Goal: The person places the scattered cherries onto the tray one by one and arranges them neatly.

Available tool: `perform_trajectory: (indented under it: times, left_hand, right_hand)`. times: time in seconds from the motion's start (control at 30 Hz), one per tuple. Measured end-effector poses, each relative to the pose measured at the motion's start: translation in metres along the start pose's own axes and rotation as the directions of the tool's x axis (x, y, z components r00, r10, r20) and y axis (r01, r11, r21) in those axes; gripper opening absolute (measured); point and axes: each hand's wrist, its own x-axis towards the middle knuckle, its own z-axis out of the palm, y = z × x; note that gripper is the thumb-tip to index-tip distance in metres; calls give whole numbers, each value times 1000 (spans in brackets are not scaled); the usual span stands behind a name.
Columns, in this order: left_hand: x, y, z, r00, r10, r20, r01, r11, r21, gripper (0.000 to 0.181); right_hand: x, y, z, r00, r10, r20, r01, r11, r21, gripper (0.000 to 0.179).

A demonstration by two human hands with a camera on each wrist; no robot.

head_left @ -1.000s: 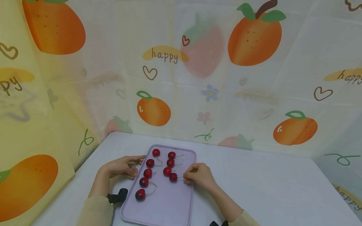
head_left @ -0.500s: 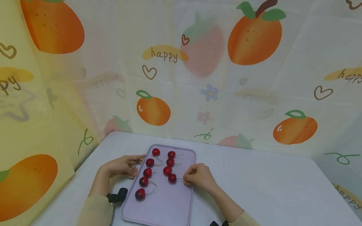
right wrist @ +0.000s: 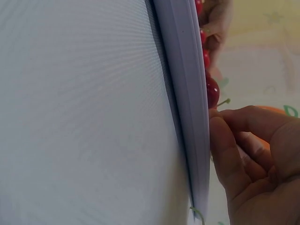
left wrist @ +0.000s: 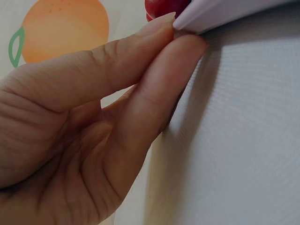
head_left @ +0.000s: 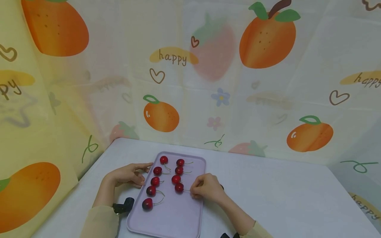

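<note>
A pale purple tray [head_left: 169, 221] lies on the table with red cherries in two columns. My left hand [head_left: 128, 175] is at the tray's left side; in the left wrist view its thumb and a finger pinch the rim. My right hand [head_left: 207, 187] reaches over the right rim and pinches the stem of the lowest cherry [head_left: 179, 188] in the right column. That cherry sits close below another cherry [head_left: 176, 179]. On the left, several cherries with stems form the other column, the lowest cherry [head_left: 147, 204] being the largest in view. The right wrist view shows the fingertips [right wrist: 218, 123] close together behind the rim.
The table [head_left: 268, 198] has a white cover. Behind it hangs a fruit-printed cloth [head_left: 190, 99], and a yellowish one [head_left: 29, 142] hangs at the left. A black wrist camera [head_left: 124, 205] sits on the left wrist near the tray's edge.
My right hand has shifted slightly left and toward me, and the pinched cherry has moved left, beneath the one above it. My left hand stays on the tray's rim.
</note>
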Motion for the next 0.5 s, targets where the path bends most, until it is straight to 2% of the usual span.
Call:
perform_trajectory:
  times: [0.17, 0.5]
  left_hand:
    - [1, -1, -1, 1000, 7, 10, -7, 1000, 2, 79]
    - [1, -1, -1, 1000, 5, 8, -5, 1000, 8, 79]
  right_hand:
    - [-3, -1, 0, 1000, -10, 8, 10, 1000, -10, 4]
    - [1, 0, 7, 1000, -24, 21, 23, 998, 54, 9]
